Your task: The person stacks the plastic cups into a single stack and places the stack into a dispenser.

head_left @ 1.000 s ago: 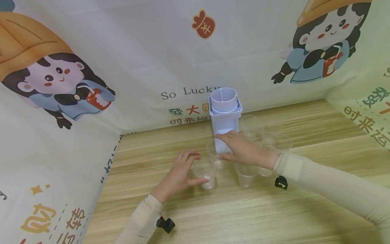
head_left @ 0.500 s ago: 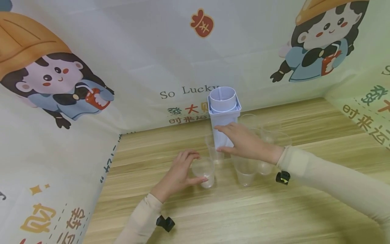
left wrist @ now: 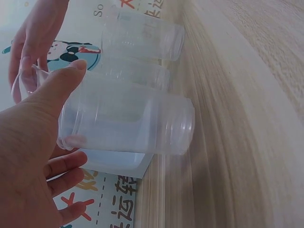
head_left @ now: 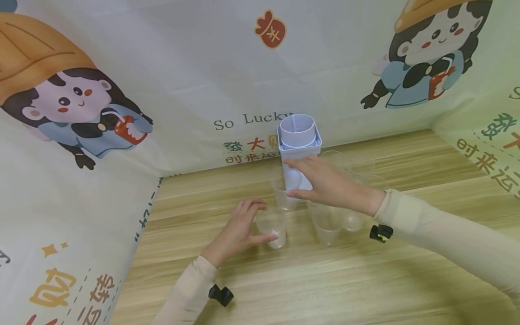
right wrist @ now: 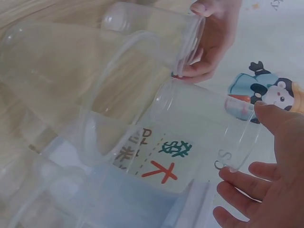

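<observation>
My left hand (head_left: pixel 239 232) holds a clear plastic cup (head_left: pixel 277 225) near its rim, thumb on the near side and fingers on the far side; the cup stands upright on the table. Another clear plastic cup (right wrist: pixel 204 118) is pinched at the rim between the thumb and fingers of my right hand (head_left: pixel 327 183). It is just behind the left hand's cup, in front of a pale lavender square box (head_left: pixel 300 158) with a round tube inside. Whether its base touches the table, I cannot tell.
Several clear plastic cups, one of them a front cup (head_left: pixel 327 228), stand on the wood-grain table (head_left: pixel 284 284) beneath and beyond my right forearm. Printed cloth walls (head_left: pixel 195 67) rise at the back and both sides.
My right hand has moved slightly back and up in the head view, carrying its cup away from the left hand's cup. My left hand keeps its hold and stays almost still.
</observation>
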Demonstrator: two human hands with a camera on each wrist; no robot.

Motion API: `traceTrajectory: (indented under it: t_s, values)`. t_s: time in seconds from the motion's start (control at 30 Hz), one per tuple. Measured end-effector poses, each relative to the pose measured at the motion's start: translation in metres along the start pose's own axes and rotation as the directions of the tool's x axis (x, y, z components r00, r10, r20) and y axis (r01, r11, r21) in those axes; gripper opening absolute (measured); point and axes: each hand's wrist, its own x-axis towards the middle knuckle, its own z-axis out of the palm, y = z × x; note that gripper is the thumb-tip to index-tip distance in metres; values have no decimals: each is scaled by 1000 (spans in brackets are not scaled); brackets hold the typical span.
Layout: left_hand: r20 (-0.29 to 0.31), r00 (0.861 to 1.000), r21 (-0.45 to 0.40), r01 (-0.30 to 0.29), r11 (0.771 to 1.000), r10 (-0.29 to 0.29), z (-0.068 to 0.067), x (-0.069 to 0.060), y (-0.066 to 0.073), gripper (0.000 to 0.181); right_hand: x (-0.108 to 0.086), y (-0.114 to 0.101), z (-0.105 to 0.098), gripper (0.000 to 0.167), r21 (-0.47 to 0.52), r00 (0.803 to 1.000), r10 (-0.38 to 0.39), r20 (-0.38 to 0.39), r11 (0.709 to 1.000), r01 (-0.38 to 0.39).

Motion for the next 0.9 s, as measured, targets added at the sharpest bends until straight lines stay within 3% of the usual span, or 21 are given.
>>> traceTrajectory:
  t_s: [0.37, 0.57, 0.9]
  values:
    - [9, 1000, -24, 16, 1000, -15, -1, -1, 0, 72, 3, -8, -9, 75, 0, 999, -33, -31, 999, 33]
    - [4, 1000, -30, 18, 999, -18, 0, -1, 0, 72, 6, -16, -14, 75, 8, 999, -36, 6, 999, 36]
    - [-11, 1000, -51, 15, 999, -16, 3, -1, -3, 74, 9, -21, 2, 74, 2, 995, -94, 12, 996, 94]
